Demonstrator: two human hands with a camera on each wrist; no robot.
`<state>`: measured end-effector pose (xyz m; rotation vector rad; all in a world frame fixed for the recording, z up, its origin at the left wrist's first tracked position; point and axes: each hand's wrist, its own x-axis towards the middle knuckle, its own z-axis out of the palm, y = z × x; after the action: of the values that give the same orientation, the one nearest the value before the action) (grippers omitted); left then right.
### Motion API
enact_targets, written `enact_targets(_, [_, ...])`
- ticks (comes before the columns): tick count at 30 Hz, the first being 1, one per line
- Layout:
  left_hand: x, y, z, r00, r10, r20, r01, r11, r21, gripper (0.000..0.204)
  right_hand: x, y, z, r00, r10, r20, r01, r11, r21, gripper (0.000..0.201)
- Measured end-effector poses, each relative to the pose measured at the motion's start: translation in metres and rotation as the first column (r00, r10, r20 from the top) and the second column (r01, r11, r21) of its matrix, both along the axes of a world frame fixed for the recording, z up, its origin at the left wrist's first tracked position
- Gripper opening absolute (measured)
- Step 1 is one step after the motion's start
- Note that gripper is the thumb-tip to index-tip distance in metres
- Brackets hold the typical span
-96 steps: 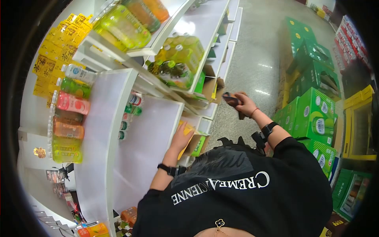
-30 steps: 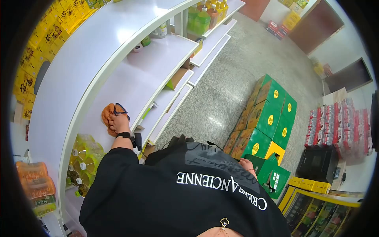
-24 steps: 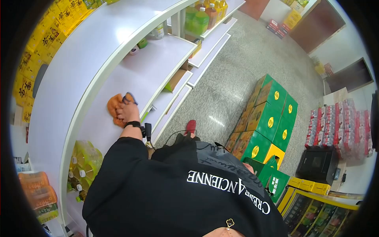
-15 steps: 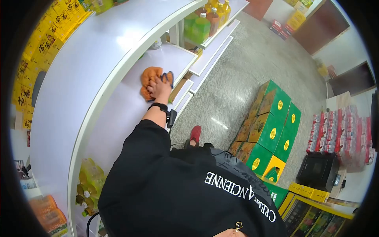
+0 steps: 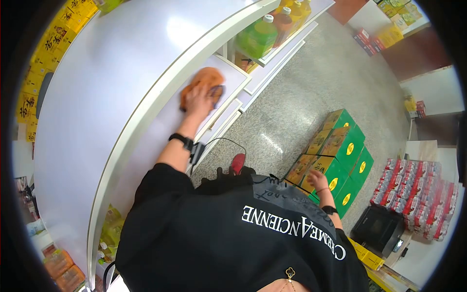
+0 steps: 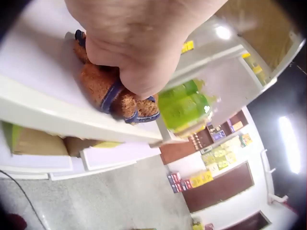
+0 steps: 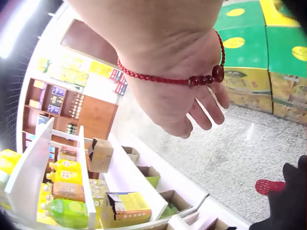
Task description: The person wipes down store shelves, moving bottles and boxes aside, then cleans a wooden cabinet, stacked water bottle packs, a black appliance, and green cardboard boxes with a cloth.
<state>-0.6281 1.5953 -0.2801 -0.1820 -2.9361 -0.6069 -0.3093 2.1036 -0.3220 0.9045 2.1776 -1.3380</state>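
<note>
My left hand (image 5: 197, 103) presses an orange cloth (image 5: 208, 76) with dark blue edging onto a white shelf board (image 5: 235, 76), near its front edge. In the left wrist view the fingers are bent into the bunched cloth (image 6: 97, 82), and the back of the hand hides part of it. My right hand (image 5: 317, 179) hangs in the air out to the side, overlapping the stacked green cartons (image 5: 339, 176) in the head view. The right wrist view shows its fingers (image 7: 208, 106) relaxed, holding nothing, below a red bracelet (image 7: 158, 79).
Large green bottles (image 5: 258, 39) stand on the adjoining shelf ahead. A curved upper white shelf (image 5: 121, 63) overhangs on the left, with packed bottles (image 5: 111, 226) below. A dark cable (image 5: 224, 138) loops beside the shelf front. Red-wrapped packs (image 5: 413, 194) are stacked at right.
The cloth was in the right hand at first; now the left hand has it and has slid it along the shelf board, away from the body. The right hand has come into view, raised sideways.
</note>
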Motion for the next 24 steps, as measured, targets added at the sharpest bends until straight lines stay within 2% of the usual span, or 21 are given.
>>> enact_targets(1, [0.008, -0.024, 0.007, 0.997, 0.079, -0.009, -0.079, 0.996, -0.028, 0.044, -0.021, -0.005, 0.010, 1.000, -0.002, 0.006, 0.002, 1.000, -0.009, 0.034])
enact_targets(3, [0.015, -0.076, -0.004, 0.952, 0.195, -0.238, -0.245, 0.948, -0.205, 0.045, -0.048, -0.013, 0.026, 0.997, -0.023, -0.075, 0.020, 0.999, -0.032, 0.037])
enact_targets(5, [0.029, -0.108, -0.007, 0.907, 0.336, -0.253, -0.376, 0.918, -0.129, 0.047, -0.059, -0.018, 0.038, 0.998, -0.049, -0.035, 0.048, 0.998, -0.027, 0.037])
enact_targets(6, [0.028, -0.107, -0.011, 0.908, 0.336, -0.252, -0.376, 0.917, -0.131, 0.047, -0.063, -0.018, 0.041, 0.998, -0.070, -0.003, 0.070, 0.997, -0.018, 0.037])
enact_targets(8, [0.022, -0.105, -0.026, 0.838, 0.491, -0.235, -0.540, 0.808, -0.237, 0.048, -0.055, -0.004, 0.028, 0.993, -0.113, 0.037, 0.116, 0.989, -0.093, 0.037])
enact_targets(9, [0.015, -0.094, -0.027, 0.838, 0.489, -0.241, -0.540, 0.807, -0.239, 0.048, -0.051, 0.004, 0.020, 0.985, -0.153, 0.076, 0.163, 0.973, -0.161, 0.037])
enact_targets(11, [-0.001, -0.059, -0.034, 0.755, 0.634, -0.169, -0.656, 0.722, -0.221, 0.051, -0.046, 0.017, 0.010, 0.975, -0.192, 0.108, 0.209, 0.961, -0.179, 0.037])
enact_targets(13, [-0.025, -0.035, -0.051, 0.874, 0.479, -0.081, -0.485, 0.850, -0.206, 0.068, -0.038, 0.029, 0.010, 0.963, -0.222, 0.150, 0.249, 0.950, -0.190, 0.038])
enact_targets(14, [-0.036, -0.012, -0.055, 0.885, 0.463, -0.051, -0.462, 0.861, -0.214, 0.066, -0.037, 0.038, 0.014, 0.954, -0.222, 0.200, 0.257, 0.951, -0.170, 0.037])
enact_targets(15, [-0.044, 0.014, -0.045, 0.897, 0.442, 0.019, -0.431, 0.883, -0.187, 0.066, -0.041, 0.045, 0.017, 0.943, -0.220, 0.250, 0.262, 0.953, -0.150, 0.037])
enact_targets(16, [-0.040, 0.054, 0.004, 0.890, 0.447, 0.093, -0.438, 0.893, -0.105, 0.065, -0.048, 0.052, 0.017, 0.946, -0.205, 0.252, 0.248, 0.957, -0.153, 0.037])
enact_targets(17, [-0.039, 0.077, 0.022, 0.915, 0.383, 0.127, -0.375, 0.923, -0.081, 0.063, -0.055, 0.062, 0.017, 0.948, -0.167, 0.270, 0.210, 0.967, -0.141, 0.037])
enact_targets(19, [-0.047, 0.106, 0.022, 0.953, 0.278, 0.120, -0.281, 0.960, 0.007, 0.058, -0.070, 0.091, 0.009, 0.950, -0.110, 0.291, 0.153, 0.980, -0.129, 0.037])
enact_targets(21, [-0.049, 0.126, 0.021, 0.984, 0.174, 0.048, -0.173, 0.985, -0.024, 0.054, -0.082, 0.132, -0.029, 0.928, -0.297, 0.226, 0.365, 0.847, -0.387, 0.038])
enact_targets(22, [-0.050, 0.129, 0.021, 0.982, 0.184, 0.043, -0.183, 0.983, -0.028, 0.054, -0.101, 0.134, -0.010, 0.947, -0.237, 0.216, 0.299, 0.896, -0.328, 0.040])
enact_targets(24, [-0.051, 0.129, 0.015, 0.983, 0.181, -0.038, -0.182, 0.983, -0.031, 0.049, -0.131, 0.150, 0.010, 0.965, -0.185, 0.188, 0.234, 0.930, -0.283, 0.040])
